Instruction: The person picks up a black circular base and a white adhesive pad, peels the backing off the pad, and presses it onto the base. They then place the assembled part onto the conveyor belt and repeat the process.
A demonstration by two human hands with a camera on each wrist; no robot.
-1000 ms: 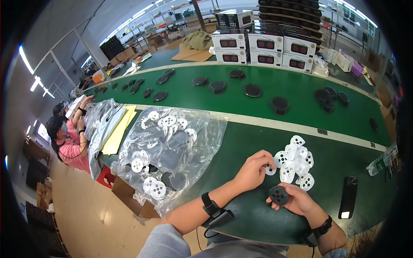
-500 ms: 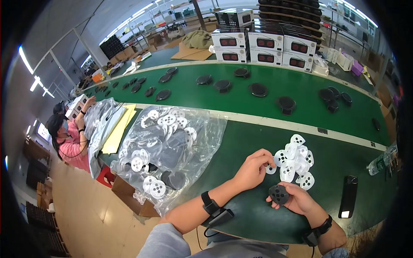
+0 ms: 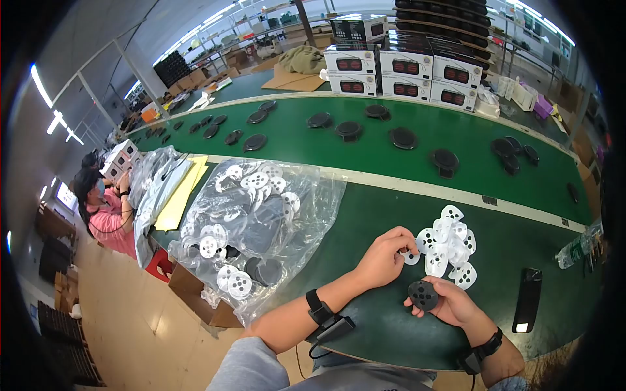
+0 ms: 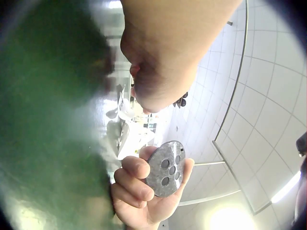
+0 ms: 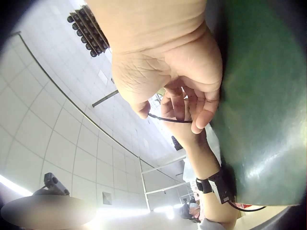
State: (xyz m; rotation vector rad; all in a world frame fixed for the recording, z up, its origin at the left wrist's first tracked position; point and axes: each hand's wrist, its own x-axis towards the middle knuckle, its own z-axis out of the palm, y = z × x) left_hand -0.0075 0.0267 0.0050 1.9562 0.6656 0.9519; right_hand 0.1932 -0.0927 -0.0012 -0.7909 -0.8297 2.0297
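My right hand (image 3: 451,304) holds a dark grey disc (image 3: 423,296) with several round spots by its edge, fingers behind it; the disc's face shows in the left wrist view (image 4: 165,168), and its thin edge in the right wrist view (image 5: 169,119). Just up and left of it, my left hand (image 3: 383,259) is bent over the table, fingers curled at a white disc (image 3: 410,258) that looks pinched at its edge; the fingertips are partly hidden. Close to its right lies a loose pile of white discs with dark holes (image 3: 441,246).
Left of my arms lies a clear plastic bag (image 3: 306,225) of white and dark discs. A phone-like black object (image 3: 527,300) and a bottle (image 3: 574,251) are at the right. Round black parts (image 3: 403,138) sit on the green belt (image 3: 287,140) beyond. Another person (image 3: 111,218) sits far left.
The round black parts on the belt have shifted to the right. The other person's arms have come down beside white boxes. Both my hands have stayed almost still.
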